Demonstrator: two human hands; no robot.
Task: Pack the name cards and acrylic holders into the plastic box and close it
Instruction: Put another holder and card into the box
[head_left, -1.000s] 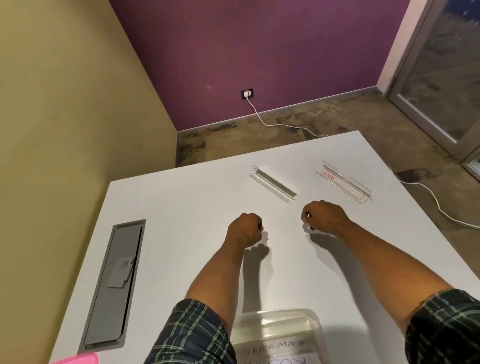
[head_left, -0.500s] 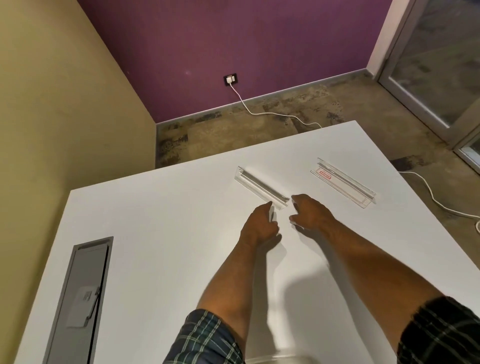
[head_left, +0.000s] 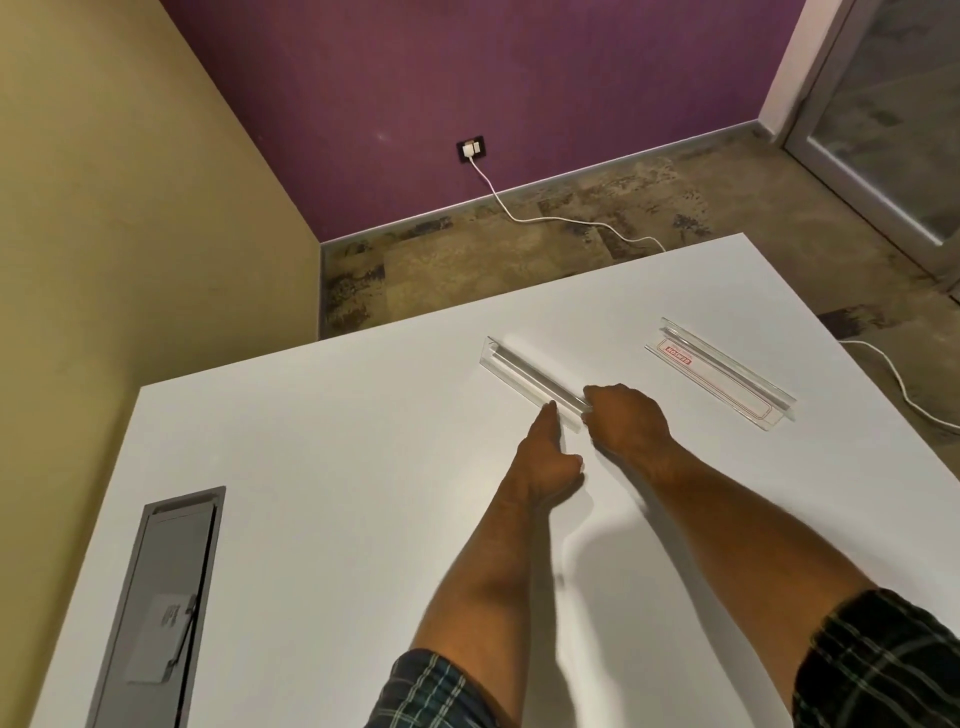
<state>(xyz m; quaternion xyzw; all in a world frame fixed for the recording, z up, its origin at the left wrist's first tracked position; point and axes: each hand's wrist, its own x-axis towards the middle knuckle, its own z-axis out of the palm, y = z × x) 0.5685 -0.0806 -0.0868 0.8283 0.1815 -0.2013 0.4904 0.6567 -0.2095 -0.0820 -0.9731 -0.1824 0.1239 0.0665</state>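
Bare white bench spreads around both hands. Right hand holds the clear acrylic holder end in its grip; left hand touches it, fingers straight.

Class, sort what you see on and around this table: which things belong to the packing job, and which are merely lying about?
Job:
near acrylic holder, touched by both hands
far acrylic holder with red-printed card

Lying about:
grey cable hatch
wall socket
white cable

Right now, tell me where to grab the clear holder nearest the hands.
Pinch the near end of the left acrylic holder, coming from the person's side. It lies flat and long, slanting away, with a raised lip. The right hand already curls there; the left hand touches alongside.
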